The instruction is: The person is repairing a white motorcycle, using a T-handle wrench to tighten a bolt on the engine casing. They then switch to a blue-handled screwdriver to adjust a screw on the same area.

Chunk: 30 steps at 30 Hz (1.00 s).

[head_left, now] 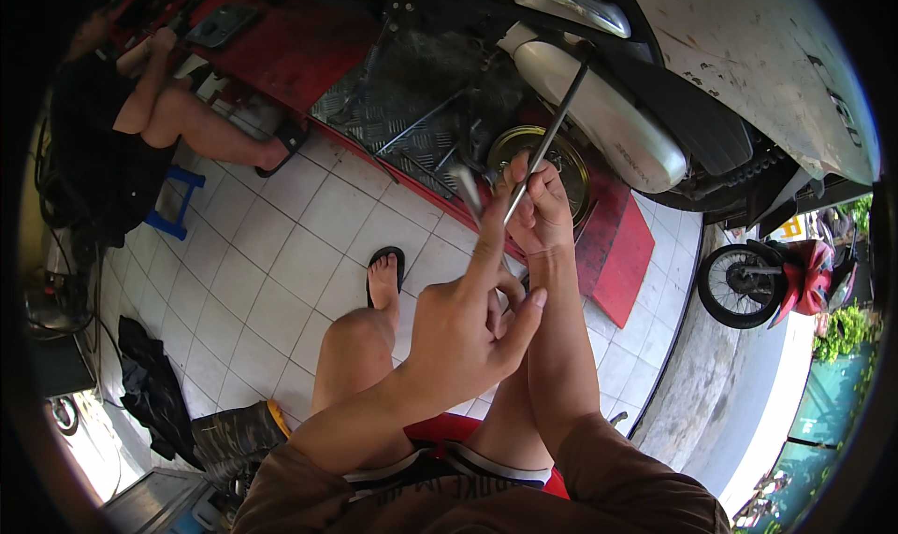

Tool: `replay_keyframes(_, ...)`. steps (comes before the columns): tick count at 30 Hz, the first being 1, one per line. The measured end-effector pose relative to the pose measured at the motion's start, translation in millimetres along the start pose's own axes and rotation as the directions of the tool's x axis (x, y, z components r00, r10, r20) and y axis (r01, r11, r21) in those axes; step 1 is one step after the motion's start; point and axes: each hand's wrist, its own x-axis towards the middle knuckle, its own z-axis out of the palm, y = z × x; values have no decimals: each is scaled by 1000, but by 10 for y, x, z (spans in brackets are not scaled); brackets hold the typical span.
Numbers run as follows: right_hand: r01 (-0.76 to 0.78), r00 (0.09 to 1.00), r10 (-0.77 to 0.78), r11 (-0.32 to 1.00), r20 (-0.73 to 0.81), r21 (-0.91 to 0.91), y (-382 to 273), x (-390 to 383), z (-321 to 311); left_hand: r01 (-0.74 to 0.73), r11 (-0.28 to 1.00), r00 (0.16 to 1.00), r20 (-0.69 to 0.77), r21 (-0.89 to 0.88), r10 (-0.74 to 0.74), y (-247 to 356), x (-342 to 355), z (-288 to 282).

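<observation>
My right hand (543, 202) is closed on a long thin metal rod (566, 104) that slants up toward the motorcycle's silver exhaust (622, 127). My left hand (472, 314) is just below it, index finger stretched up to the rod's lower end, thumb apart and the other fingers loosely bent; I see nothing held in it. A blurred silver piece (465, 186) shows behind that fingertip, and I cannot tell what supports it. A gold-coloured round tray (514, 137) with unclear contents lies behind my right hand on the red lift platform (617, 281).
A co-worker (150, 113) sits at left by a blue stool (187, 197). Several tools lie on the treadplate (346, 104). A motorcycle body (748, 66) overhangs at upper right; a red motorbike (800, 281) stands at right. A black cloth (145, 384) lies on the tiled floor (243, 300).
</observation>
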Motion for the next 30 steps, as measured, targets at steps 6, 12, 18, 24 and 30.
replay_keyframes(6, 60, 997, -66, 988, 41, 139, -6, 51, 3, 71, 997, 978, 199, -5, -69, -236, -118, 108)
replay_keyframes(12, 112, 994, -111, 979, -17, 171, -14, 36, 10, 100, 995, 995, 12, -19, -100, -39, -39, -19)
replay_keyframes(18, 143, 988, -156, 947, 23, 288, 3, 25, -101, -202, 972, 923, 310, -118, 229, 59, -274, 246)
replay_keyframes(24, 175, 984, -179, 947, -12, 268, -38, 31, -34, 46, 999, 989, 143, 6, -46, -115, -295, 270)
replay_keyframes(30, 218, 976, -204, 929, -79, 299, -49, 12, -51, -133, 983, 991, 47, 124, 128, -48, -145, 127)
